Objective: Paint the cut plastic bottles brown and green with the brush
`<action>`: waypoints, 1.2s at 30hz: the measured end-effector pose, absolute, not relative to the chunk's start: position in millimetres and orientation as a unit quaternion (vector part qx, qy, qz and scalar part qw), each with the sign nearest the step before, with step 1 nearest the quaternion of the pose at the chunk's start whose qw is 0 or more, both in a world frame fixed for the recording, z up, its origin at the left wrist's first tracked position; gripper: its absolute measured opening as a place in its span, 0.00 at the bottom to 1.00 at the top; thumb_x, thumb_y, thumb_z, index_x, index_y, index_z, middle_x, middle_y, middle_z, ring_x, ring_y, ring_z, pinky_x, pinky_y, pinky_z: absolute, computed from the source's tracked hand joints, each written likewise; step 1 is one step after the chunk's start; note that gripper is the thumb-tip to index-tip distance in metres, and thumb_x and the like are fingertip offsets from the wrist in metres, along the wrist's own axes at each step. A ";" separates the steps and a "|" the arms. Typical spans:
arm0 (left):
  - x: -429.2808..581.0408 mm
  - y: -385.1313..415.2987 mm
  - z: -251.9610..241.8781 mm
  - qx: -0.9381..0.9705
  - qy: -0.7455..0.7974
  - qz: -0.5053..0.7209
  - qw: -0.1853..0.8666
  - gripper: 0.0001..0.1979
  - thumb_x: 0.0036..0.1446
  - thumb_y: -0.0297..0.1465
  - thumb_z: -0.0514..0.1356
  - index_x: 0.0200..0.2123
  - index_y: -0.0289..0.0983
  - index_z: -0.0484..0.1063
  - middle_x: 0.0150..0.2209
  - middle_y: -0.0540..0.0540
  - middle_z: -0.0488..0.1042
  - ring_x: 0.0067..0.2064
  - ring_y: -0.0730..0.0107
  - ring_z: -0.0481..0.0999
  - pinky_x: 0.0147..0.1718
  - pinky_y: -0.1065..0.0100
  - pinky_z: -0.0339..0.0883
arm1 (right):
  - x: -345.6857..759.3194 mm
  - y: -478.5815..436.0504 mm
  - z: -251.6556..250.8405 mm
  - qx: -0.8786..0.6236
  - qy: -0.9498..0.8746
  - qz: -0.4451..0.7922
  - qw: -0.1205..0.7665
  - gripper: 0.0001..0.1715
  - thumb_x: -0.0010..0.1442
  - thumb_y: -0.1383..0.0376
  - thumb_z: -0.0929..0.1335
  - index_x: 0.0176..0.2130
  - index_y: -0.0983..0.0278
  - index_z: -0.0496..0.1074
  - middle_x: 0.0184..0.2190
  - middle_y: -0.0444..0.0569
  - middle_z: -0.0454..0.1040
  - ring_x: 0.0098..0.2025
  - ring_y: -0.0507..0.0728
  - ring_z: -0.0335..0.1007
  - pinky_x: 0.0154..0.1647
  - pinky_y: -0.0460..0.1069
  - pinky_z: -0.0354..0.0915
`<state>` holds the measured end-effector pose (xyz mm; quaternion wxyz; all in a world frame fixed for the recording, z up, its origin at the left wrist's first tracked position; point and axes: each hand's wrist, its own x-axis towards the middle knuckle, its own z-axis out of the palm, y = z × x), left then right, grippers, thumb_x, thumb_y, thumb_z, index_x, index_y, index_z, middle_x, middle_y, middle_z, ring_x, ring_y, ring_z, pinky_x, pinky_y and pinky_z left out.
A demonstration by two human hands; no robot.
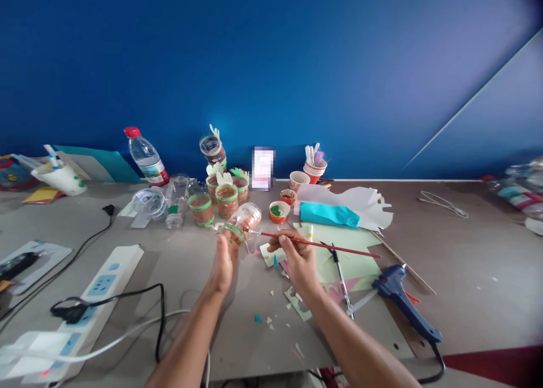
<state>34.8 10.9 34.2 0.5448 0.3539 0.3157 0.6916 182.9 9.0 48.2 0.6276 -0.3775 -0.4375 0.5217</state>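
Observation:
My left hand (223, 266) is closed around a clear plastic cup (251, 214), tilted on its side. Green paint bands one end of the cup, and brown covers part of its wall. In my right hand (297, 257) is a thin red paintbrush (335, 246), its tip at the cup's side. Just beyond are a paper cup of green paint (279, 212) and a smaller cup of brown paint (288, 197). Several brown cups with green rims stand behind my left hand, among them a front one (201, 208) and one with pale paper leaves (227, 198).
A blue glue gun (401, 297), a pen (341, 277) and a wooden stick (409, 266) lie at right. Blue paper (328, 214) rests on white paper. Paper scraps scatter between my arms. At left are a power strip (102, 280) with cables and a water bottle (147, 160).

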 end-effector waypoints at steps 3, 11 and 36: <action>34.5 12.2 39.5 0.336 0.320 0.701 0.541 0.36 0.48 0.63 0.53 0.43 0.38 0.75 0.48 0.40 0.77 0.58 0.53 0.70 0.58 0.56 0.60 | 187.7 9.7 45.6 -0.389 -0.433 0.517 0.629 0.09 0.56 0.59 0.71 0.32 0.63 0.74 0.24 0.45 0.77 0.23 0.53 0.73 0.29 0.49 0.69; 38.0 10.5 49.0 0.304 0.307 0.707 0.560 0.33 0.50 0.61 0.54 0.39 0.37 0.75 0.44 0.40 0.78 0.56 0.55 0.71 0.55 0.57 0.63 | 180.0 7.7 45.9 -0.361 -0.449 0.527 0.625 0.09 0.57 0.59 0.70 0.33 0.63 0.74 0.25 0.45 0.77 0.25 0.54 0.74 0.31 0.50 0.70; 15.6 10.9 66.4 0.071 0.217 0.704 0.673 0.42 0.62 0.56 0.35 0.48 0.27 0.73 0.41 0.33 0.79 0.46 0.58 0.78 0.49 0.57 0.69 | 186.5 12.3 40.8 -0.352 -0.423 0.540 0.637 0.06 0.55 0.62 0.71 0.32 0.62 0.75 0.23 0.43 0.76 0.23 0.53 0.72 0.29 0.49 0.67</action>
